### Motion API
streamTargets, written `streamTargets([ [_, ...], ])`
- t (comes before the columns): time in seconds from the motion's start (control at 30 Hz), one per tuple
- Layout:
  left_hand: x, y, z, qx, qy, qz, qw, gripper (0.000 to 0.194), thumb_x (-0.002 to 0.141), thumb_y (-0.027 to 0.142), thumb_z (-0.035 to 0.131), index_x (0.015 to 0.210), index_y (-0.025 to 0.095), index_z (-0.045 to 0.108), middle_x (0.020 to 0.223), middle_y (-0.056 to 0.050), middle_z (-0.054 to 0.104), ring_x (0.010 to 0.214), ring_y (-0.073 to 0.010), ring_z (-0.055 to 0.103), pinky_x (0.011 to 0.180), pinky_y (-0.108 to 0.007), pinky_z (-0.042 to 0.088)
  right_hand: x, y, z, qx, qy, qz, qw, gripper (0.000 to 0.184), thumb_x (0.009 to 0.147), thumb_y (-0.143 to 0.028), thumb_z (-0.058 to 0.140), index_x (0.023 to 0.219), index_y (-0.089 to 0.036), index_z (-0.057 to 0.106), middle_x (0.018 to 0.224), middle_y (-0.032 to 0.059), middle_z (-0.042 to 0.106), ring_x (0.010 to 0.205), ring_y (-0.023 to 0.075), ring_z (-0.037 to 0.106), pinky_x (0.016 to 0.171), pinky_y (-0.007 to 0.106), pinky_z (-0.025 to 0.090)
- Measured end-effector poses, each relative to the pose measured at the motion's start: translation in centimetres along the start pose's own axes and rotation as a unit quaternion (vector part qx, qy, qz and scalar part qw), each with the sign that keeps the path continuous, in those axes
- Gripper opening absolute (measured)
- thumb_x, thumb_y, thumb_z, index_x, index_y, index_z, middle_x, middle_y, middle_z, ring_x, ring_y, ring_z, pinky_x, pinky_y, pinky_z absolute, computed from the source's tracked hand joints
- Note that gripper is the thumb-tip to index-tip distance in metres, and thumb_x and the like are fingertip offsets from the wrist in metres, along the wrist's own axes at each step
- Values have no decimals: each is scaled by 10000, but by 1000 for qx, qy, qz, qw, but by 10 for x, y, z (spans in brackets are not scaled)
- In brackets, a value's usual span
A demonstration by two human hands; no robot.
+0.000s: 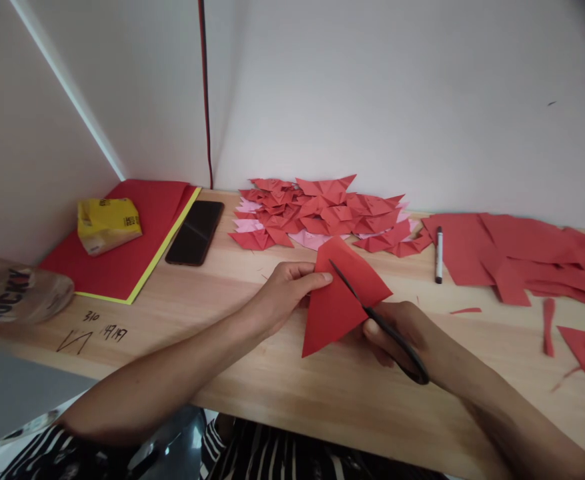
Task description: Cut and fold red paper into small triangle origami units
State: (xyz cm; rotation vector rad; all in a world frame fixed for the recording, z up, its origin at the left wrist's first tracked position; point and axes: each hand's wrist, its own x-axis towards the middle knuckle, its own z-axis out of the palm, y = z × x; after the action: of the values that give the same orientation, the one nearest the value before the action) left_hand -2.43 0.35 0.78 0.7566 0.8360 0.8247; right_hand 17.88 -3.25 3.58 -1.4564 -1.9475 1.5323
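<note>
My left hand pinches the left edge of a red sheet of paper, thumb on top and fingers behind. The sheet is held up above the table, wide at the bottom and narrow at the top. In my right hand is a pair of black-handled scissors. One blade lies across the front of the sheet, pointing up and left towards my left thumb. The other blade is hidden, apparently behind the paper. Past the sheet lies a heap of folded red and pink paper pieces.
Right of the heap lie a marker, cut red sheets and a red scrap strip. To the left are a phone, red and yellow sheets, a yellow packet and a clear bottle. The wall bounds the table's back.
</note>
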Motion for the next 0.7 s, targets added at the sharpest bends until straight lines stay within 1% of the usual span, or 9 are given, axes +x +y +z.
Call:
streamTargets([
  [0.13,1,-1,0,1,2,-4,1000,241,687,339,779,784,121,749,731,-58,705,682,-128,621,687,-232,461,1,5,2,2,16,10,1000,553,818,-672,515,519,-209,477,476,5,491,437,124,429,437,281,351],
  [0.3,0,-1,0,3,10,-17,1000,273,646,362,806,766,126,745,722,-57,706,658,-132,617,666,-242,462,2,10,4,6,12,21,1000,595,831,-686,481,486,-201,486,450,19,506,433,131,457,430,274,353],
  [0.43,1,-1,0,3,10,-17,1000,253,651,349,796,764,128,747,717,-54,707,653,-129,617,656,-237,460,2,11,5,15,15,31,999,603,836,-679,479,471,-199,482,450,27,517,444,140,472,441,276,353],
  [0.7,3,-4,-2,6,5,-25,1000,265,666,349,789,788,122,730,750,-58,705,680,-130,621,662,-239,466,2,19,7,42,8,33,999,565,866,-656,464,528,-204,479,468,17,535,443,136,484,442,272,345],
])
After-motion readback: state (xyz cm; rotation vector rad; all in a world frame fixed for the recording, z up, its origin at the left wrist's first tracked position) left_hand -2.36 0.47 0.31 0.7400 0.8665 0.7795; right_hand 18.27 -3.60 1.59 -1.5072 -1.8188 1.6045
